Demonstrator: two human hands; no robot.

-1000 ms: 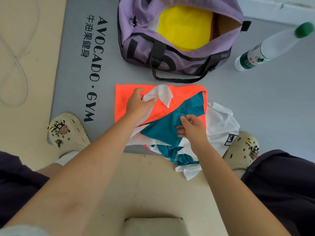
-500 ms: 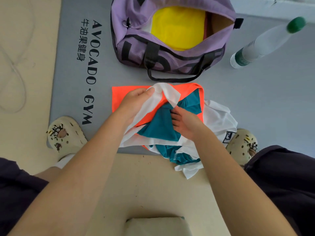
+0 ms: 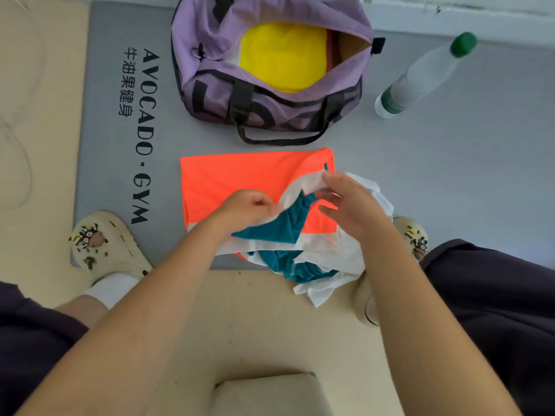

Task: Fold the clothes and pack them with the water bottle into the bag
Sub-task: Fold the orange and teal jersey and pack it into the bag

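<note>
An orange, teal and white garment (image 3: pixel 228 181) lies crumpled at the near edge of the grey gym mat (image 3: pixel 450 175). The left hand (image 3: pixel 249 207) pinches its white edge with curled fingers; the right hand (image 3: pixel 350 202) grips the white fabric at three o'clock of it. The open purple bag (image 3: pixel 210 40), holding a yellow item (image 3: pixel 282 55), sits at twelve o'clock, the water bottle (image 3: pixel 426 75) at two.

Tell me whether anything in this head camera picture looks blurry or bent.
Head view: the left hand and right hand are motion-smeared where they hold the white garment; wide-angle distortion curves the grey mat edges and leans the water bottle; light is soft, without glare.
</note>
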